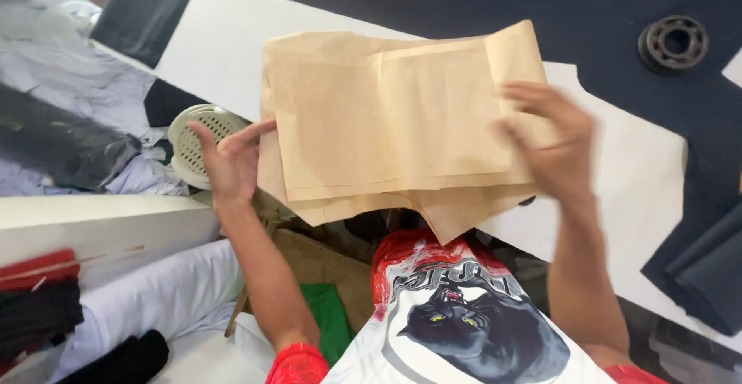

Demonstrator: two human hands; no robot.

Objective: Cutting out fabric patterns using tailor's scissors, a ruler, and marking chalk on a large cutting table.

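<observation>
While it is lifted clear of the table, the stack of tan brown-paper pattern sheets (394,121) sits between both hands, in the middle of the view and above the near table edge. The sheets overlap unevenly, with one pointed corner hanging down towards the person's chest. The left hand (228,160) touches the left edge of the stack with its fingers spread loose and the thumb against the paper; it looks like a light pinch, though the paper hides the contact. The right hand (553,148) is blurred, its fingers curled over the right edge of the sheets and gripping them.

Under the stack lies a large white paper sheet (224,44) spread over dark navy cloth (541,5) on the table. A round white perforated plastic disc (197,141) lies just to the left, beside the left hand. At far right a black metal bearing ring (673,42) rests on the navy cloth. Near left are folded red, black and white fabrics (46,299).
</observation>
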